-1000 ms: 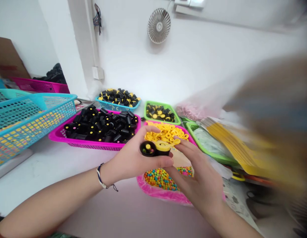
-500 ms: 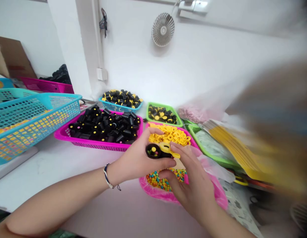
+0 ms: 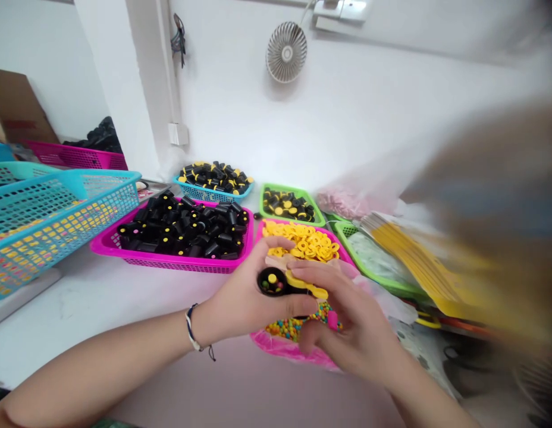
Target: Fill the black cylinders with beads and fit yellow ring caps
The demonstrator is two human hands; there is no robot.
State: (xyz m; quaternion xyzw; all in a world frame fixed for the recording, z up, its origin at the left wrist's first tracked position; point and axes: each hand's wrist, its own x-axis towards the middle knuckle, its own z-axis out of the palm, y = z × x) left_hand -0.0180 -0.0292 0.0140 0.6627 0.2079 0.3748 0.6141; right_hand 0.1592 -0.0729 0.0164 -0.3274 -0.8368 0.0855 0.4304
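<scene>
My left hand [image 3: 245, 300] is wrapped round a small black plastic cup [image 3: 262, 286], whose open end faces me. Inside it show a yellow stem and several coloured balls. Another black part lies beside it, partly hidden by the fingers. My right hand [image 3: 358, 318] pinches a yellow plastic ring piece [image 3: 315, 289] against the black parts. Below both hands, a pink plastic-lined container [image 3: 298, 352] holds many small multicoloured balls [image 3: 282, 328]. Behind them, yellow rings [image 3: 314, 241] fill a pink basket.
At the left, a magenta basket [image 3: 178, 258] of black cups stands near stacked blue baskets [image 3: 97, 205]. Blue [image 3: 213, 193] and green [image 3: 318, 208] baskets of black-and-yellow pieces sit by the wall. To the right are yellow packets [image 3: 405, 258] and a blurred person [image 3: 494, 196].
The right fingers have shifted slightly down over the black parts, and the yellow ring piece has tilted. The left hand keeps its hold; the view has moved a little.
</scene>
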